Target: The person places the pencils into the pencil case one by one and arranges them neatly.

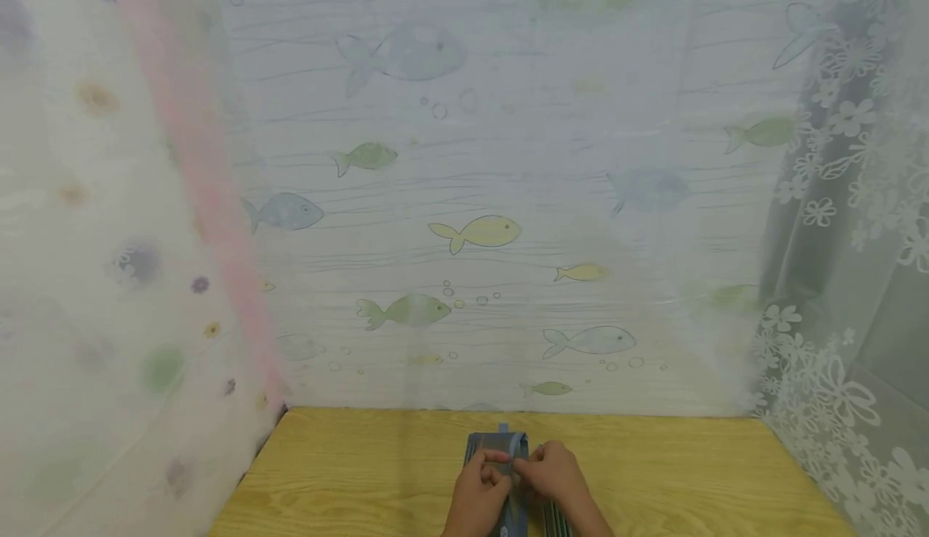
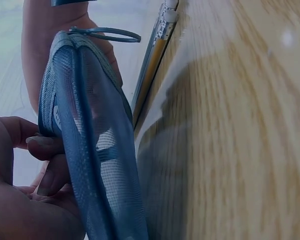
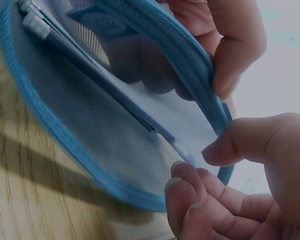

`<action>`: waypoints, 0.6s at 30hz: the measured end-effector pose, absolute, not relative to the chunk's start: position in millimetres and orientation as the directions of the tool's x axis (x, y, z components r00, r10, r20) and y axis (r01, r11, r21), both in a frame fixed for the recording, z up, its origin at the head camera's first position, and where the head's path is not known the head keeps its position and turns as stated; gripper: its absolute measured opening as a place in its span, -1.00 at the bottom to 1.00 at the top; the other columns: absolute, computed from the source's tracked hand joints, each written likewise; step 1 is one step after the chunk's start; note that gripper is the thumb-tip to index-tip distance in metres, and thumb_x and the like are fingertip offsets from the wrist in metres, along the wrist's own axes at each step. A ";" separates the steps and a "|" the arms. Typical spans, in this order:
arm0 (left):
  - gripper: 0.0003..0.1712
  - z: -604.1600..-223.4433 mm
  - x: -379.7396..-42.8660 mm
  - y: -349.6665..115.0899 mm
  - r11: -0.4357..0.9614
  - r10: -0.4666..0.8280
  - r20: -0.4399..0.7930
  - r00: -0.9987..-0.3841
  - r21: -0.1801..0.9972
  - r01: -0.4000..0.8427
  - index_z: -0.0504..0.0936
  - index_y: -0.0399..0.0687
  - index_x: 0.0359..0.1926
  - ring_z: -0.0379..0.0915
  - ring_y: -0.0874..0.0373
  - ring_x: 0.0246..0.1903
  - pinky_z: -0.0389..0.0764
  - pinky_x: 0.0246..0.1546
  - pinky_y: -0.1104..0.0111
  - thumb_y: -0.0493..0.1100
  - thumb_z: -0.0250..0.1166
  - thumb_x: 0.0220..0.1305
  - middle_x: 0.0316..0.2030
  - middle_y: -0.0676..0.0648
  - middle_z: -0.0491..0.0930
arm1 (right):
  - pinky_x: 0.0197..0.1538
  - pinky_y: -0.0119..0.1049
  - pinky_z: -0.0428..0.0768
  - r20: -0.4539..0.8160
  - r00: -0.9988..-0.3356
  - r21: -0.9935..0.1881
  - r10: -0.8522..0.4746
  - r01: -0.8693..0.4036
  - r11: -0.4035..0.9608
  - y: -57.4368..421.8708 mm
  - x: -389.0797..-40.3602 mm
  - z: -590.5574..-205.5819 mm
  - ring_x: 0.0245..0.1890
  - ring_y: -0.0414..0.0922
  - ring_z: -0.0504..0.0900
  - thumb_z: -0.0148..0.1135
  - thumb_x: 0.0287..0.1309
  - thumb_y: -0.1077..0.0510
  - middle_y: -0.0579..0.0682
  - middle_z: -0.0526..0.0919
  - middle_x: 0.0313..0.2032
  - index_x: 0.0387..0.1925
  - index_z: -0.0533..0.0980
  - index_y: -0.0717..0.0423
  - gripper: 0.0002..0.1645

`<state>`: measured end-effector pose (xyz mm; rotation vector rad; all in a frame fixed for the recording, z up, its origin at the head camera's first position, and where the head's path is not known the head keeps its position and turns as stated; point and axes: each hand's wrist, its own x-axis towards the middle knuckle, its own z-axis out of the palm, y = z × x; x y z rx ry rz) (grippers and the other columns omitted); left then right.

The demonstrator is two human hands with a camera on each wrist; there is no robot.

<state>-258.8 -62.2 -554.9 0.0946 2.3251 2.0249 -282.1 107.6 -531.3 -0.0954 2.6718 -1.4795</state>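
Note:
A blue mesh zippered pencil case (image 1: 517,513) lies on the table in front of me, its mouth spread in the right wrist view. Inside it are slim pencils (image 3: 97,82) with pale eraser ends. My left hand (image 1: 481,493) pinches the zipper edge (image 3: 197,75), thumb on one face and fingers behind the mesh. At the mouth is my right hand (image 3: 245,185), thumb tip against the rim and fingertips over the opening, with a gap between thumb and fingers. A zipper pull (image 2: 112,35) sticks out at the case's end in the left wrist view.
More pencils (image 1: 556,518) lie on the wooden table (image 1: 675,472) just right of the case, partly under my right forearm. A fish-print curtain (image 1: 479,158) hangs behind the table, with a flowered sheet (image 1: 80,295) at left and a lacy one (image 1: 849,384) at right.

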 end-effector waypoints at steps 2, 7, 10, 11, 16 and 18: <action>-0.66 -554.2 -258.9 -62.2 0.141 0.083 -0.007 -0.997 0.990 0.005 0.61 -0.15 0.06 0.34 0.22 -0.58 0.40 -0.50 0.39 -0.31 0.29 0.25 -0.53 0.06 0.53 | -0.52 -0.25 0.63 -0.031 -0.995 -0.844 -0.099 -0.027 0.536 109.3 -280.8 -529.1 -0.64 -0.17 0.65 0.35 0.19 0.08 -0.07 0.65 -0.67 -0.68 0.58 0.11 -0.64; -0.64 -553.4 -259.4 -62.0 0.149 0.082 -0.019 -0.996 0.989 -0.007 0.61 -0.15 0.07 0.34 0.23 -0.59 0.39 -0.50 0.39 -0.32 0.28 0.23 -0.53 0.06 0.54 | -0.51 -0.26 0.61 -0.001 -0.995 -0.833 -0.096 -0.052 0.550 117.4 -280.0 -532.7 -0.63 -0.18 0.63 0.34 0.15 0.10 -0.09 0.66 -0.65 -0.60 0.64 0.14 -0.72; -0.63 -553.6 -259.7 -61.9 0.152 0.083 -0.016 -0.996 0.988 -0.004 0.61 -0.17 0.08 0.36 0.23 -0.58 0.41 -0.48 0.39 -0.33 0.27 0.23 -0.53 0.07 0.54 | -0.54 -0.30 0.55 0.003 -0.996 -0.823 -0.086 -0.051 0.565 123.7 -280.5 -537.9 -0.67 -0.20 0.59 0.34 0.11 0.08 -0.13 0.63 -0.69 -0.64 0.65 0.11 -0.71; -0.63 -553.6 -259.7 -61.8 0.152 0.084 -0.016 -0.996 0.988 -0.003 0.61 -0.18 0.08 0.37 0.23 -0.57 0.41 -0.48 0.39 -0.33 0.27 0.23 -0.53 0.07 0.54 | -0.56 -0.31 0.53 0.005 -0.997 -0.818 -0.080 -0.050 0.573 125.7 -280.5 -539.6 -0.68 -0.21 0.56 0.34 0.09 0.08 -0.14 0.61 -0.72 -0.67 0.63 0.11 -0.70; -0.63 -553.7 -260.1 -61.5 0.152 0.082 -0.021 -0.996 0.988 -0.008 0.61 -0.18 0.09 0.39 0.21 -0.56 0.43 -0.46 0.37 -0.32 0.28 0.24 -0.52 0.06 0.54 | -0.54 -0.32 0.48 -0.015 -0.999 -0.797 -0.038 -0.011 0.604 136.3 -279.0 -543.4 -0.66 -0.22 0.52 0.34 0.05 0.11 -0.16 0.59 -0.72 -0.69 0.62 0.09 -0.73; -0.63 -553.7 -260.4 -61.7 0.156 0.079 -0.025 -0.997 0.988 -0.012 0.61 -0.17 0.09 0.39 0.21 -0.55 0.44 -0.45 0.36 -0.32 0.28 0.25 -0.51 0.06 0.54 | -0.50 -0.32 0.50 -0.034 -0.999 -0.786 -0.019 0.015 0.618 140.4 -278.1 -543.3 -0.62 -0.21 0.54 0.35 0.09 0.11 -0.14 0.61 -0.68 -0.64 0.64 0.11 -0.75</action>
